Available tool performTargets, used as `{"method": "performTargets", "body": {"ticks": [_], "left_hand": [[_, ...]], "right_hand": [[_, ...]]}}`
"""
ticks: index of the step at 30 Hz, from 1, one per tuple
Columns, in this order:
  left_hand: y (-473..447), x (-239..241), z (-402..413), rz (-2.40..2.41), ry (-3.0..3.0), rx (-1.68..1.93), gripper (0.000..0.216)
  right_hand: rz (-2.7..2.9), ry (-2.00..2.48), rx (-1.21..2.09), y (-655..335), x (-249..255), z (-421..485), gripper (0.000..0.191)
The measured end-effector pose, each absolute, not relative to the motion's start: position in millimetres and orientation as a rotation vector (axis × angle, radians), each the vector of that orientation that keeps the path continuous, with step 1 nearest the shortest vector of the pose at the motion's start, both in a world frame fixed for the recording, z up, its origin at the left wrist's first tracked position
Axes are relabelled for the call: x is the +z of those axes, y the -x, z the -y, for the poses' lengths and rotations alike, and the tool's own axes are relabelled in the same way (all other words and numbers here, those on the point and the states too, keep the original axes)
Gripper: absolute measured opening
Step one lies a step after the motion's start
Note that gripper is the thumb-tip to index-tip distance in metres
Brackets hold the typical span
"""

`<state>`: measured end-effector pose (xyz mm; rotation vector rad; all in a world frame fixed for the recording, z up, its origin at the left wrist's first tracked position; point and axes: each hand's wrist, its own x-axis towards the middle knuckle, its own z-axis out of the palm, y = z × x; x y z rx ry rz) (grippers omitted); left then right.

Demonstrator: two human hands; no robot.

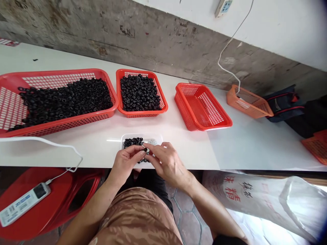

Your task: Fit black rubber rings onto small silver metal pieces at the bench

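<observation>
Over a shallow clear plastic tray (123,137), my left hand (127,160) and my right hand (167,160) meet with their fingertips pinched. Between them is a small black ring (145,149), held by the left thumb and forefinger. A tiny shiny piece (148,151) sits against the ring, at the tips of my right thumb and forefinger. In the tray lie loose black rings (133,141) on the left and a little heap of clear pieces (152,141) on the right. My hands cover the tray's middle.
Behind the tray, a large red basket (76,119) and a smaller red basket (143,115) hold many black rings. Another red basket (187,117) stands right of them, with an orange basket (251,107) farther right. A power strip (25,202) with a white cable rests on a red stool (48,217).
</observation>
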<state>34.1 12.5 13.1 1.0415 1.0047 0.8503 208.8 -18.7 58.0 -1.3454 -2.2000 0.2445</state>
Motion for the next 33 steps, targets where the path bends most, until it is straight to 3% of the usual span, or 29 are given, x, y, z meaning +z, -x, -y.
{"method": "performTargets", "body": {"ticks": [4,18,23,33], "left_hand": [[-32.0,19.8,-11.0,-0.982,-1.038,0.798,0.024],[-33.8,18.1,-8.8,-0.933,-0.962,0.811,0.021],[-35.4,17.5,-8.9,-0.890,-0.923,0.818,0.020],[-34.8,19.9,-7.8,-0.855,-0.928,0.803,0.021]], "right_hand": [[2.183,1.203,0.397,-220.8,61.7,12.5,0.033],[2.053,1.189,0.369,-211.7,47.0,20.6,0.030],[2.139,1.248,0.146,-204.9,44.6,21.9,0.036],[2.251,1.308,-0.200,-199.5,42.3,15.4,0.028]]}}
